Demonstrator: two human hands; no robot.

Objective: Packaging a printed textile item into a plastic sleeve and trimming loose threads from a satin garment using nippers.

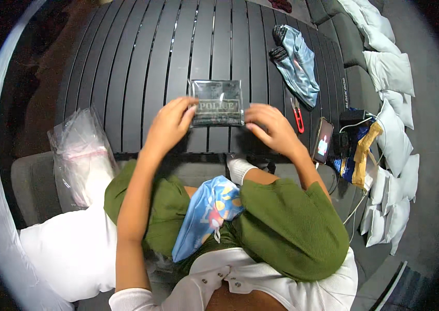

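Observation:
A flat, clear plastic packet (217, 93) with a dark insert and a pale lettered band lies on the black slatted table. At its left edge is my left hand (171, 123), fingers stretched out and fingertips over the film, thumb a little apart. My right hand (274, 127) hovers by the right edge, its fingers loosely bent and the thumb apart. Whether its fingertips touch the packet I cannot tell. Neither hand visibly grips anything. On my lap, between green shorts, rests a light blue patterned drawstring pouch (206, 215).
Right of the packet on the table (141, 67) lie red-handled thread snips (297, 115), a blue cloth item with black trim (298, 65) and a lit phone (323, 140) with cables. White pillow-like packs (393, 129) line the right. A clear bag with white contents (84, 160) stands at left.

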